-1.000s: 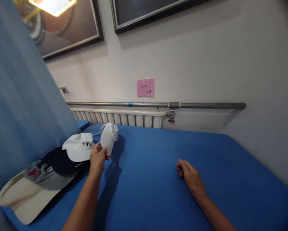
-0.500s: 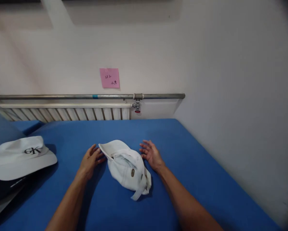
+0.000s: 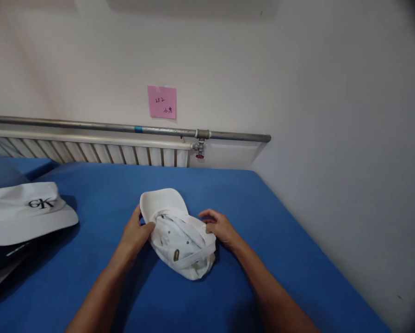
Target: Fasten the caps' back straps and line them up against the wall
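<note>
A white baseball cap point(image 3: 182, 238) lies on the blue table with its inside turned up and its brim pointing away from me. My left hand point(image 3: 135, 232) grips the cap's left edge where brim and crown meet, thumb on top and fingers hidden behind the brim. At the right side of the crown, my right hand point(image 3: 219, 227) pinches the rim between thumb and fingers. A strap with a small metal buckle crosses the crown's near part.
To the left, a white cap with black letters point(image 3: 30, 210) rests on a dark cap point(image 3: 6, 259). The blue table point(image 3: 280, 277) meets a wall on the right. Behind it are a radiator point(image 3: 117, 154), a metal pipe with a valve point(image 3: 200, 143) and a pink note point(image 3: 162, 102).
Both hands have closed in from beside the cap and taken hold of its edges. The cap has turned slightly, and its crown is spread wider. The camera view has tilted a little.
</note>
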Motion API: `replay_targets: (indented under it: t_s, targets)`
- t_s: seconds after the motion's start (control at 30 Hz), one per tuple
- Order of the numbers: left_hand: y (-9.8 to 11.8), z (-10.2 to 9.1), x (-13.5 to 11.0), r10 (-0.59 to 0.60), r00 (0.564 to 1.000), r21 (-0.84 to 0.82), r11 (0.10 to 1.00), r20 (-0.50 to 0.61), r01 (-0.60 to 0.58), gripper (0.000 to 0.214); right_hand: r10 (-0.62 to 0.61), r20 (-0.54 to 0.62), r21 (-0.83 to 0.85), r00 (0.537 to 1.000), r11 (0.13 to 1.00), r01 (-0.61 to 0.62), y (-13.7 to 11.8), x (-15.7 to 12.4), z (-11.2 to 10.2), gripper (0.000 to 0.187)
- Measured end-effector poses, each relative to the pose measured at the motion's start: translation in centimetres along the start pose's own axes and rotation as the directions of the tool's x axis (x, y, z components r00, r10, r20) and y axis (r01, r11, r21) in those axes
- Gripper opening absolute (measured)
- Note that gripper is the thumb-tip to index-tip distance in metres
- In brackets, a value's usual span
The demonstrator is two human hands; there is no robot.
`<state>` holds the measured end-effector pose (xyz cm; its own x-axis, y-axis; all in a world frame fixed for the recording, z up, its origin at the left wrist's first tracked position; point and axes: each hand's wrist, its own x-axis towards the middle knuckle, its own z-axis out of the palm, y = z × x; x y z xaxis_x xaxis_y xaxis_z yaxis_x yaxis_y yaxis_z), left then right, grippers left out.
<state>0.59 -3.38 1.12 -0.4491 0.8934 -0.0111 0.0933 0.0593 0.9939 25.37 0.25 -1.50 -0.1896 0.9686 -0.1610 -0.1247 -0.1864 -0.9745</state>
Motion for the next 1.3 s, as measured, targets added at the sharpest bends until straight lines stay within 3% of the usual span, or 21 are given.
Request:
replay_targets:
  t_s: [0.17,0.23,0.27,0.3,0.4,0.47,0.53,0.6,0.73,0.8,0.87,1.03,1.13,1.2,1.3]
  targets:
    - [0.1,-0.6,1.3,0.185,0.983,0.212,0.960,0.007,-0.182,0.056,-0.005,-0.115,0.172,0.993,0.985,0.025,-0.1,-1.0,-0.3,0.028]
    - [0.8,0.0,0.7,0.282,0.953,0.238,0.924,0.111,-0.300,0.039,0.007,-0.154,0.238,0.988,0.971,0.030,0.1,-1.5,-0.5,0.025]
    - [1.2,0.4,0.2,0.318,0.922,0.259,0.892,0.221,-0.370,0.026,0.018,-0.170,0.271,0.985,0.962,0.030,0.1,-1.8,-0.6,0.025]
    - [1.8,0.7,-0.4,0.339,0.868,0.281,0.848,0.362,-0.448,0.017,0.030,-0.185,0.307,0.982,0.951,0.029,0.2,-2.1,-0.7,0.024]
    - [3.6,1.2,-2.6,0.262,0.668,0.346,0.692,0.696,-0.633,0.027,0.078,-0.227,0.426,0.971,0.904,0.027,0.5,-3.0,-1.1,0.024]
    - [4.6,1.2,-3.6,0.194,0.535,0.315,0.628,0.823,-0.712,0.023,0.112,-0.252,0.492,0.961,0.870,0.028,0.6,-3.6,-1.4,0.024]
    - [5.0,1.1,-3.8,0.131,0.468,0.282,0.647,0.874,-0.709,0.018,0.141,-0.269,0.538,0.953,0.843,0.027,0.7,-4.1,-1.6,0.023]
    - [4.8,0.7,-3.2,0.075,0.493,0.313,0.688,0.867,-0.655,0.019,0.167,-0.270,0.573,0.948,0.819,0.019,0.9,-4.6,-1.4,0.024]
    - [3.5,-0.6,-1.1,-0.027,0.630,0.446,0.731,0.776,-0.517,0.023,0.201,-0.217,0.618,0.955,0.786,-0.025,1.2,-5.8,0.4,0.023]
    - [3.0,-1.3,-0.7,-0.060,0.653,0.447,0.775,0.755,-0.446,0.021,0.200,-0.165,0.620,0.966,0.783,-0.056,1.3,-6.3,1.7,0.022]
    - [3.0,-1.5,-1.2,-0.061,0.633,0.424,0.791,0.772,-0.441,0.021,0.191,-0.143,0.616,0.971,0.785,-0.064,1.1,-6.5,2.5,0.021]
    - [3.7,-0.2,-4.3,0.065,0.543,0.356,0.690,0.837,-0.631,0.029,0.222,-0.246,0.671,0.944,0.742,0.001,0.0,-5.9,2.2,0.026]
    - [3.5,0.4,-4.9,0.099,0.512,0.292,0.723,0.854,-0.626,0.023,0.226,-0.299,0.674,0.927,0.737,0.038,-0.1,-5.4,1.5,0.030]
    - [2.6,0.3,-4.5,0.059,0.522,0.259,0.818,0.851,-0.514,0.020,0.210,-0.324,0.622,0.922,0.782,0.041,0.2,-5.2,1.2,0.028]
    - [0.8,-0.2,-3.3,-0.083,0.582,0.208,0.966,0.809,-0.151,0.022,0.096,-0.340,0.413,0.936,0.909,0.056,0.8,-5.3,0.6,0.016]
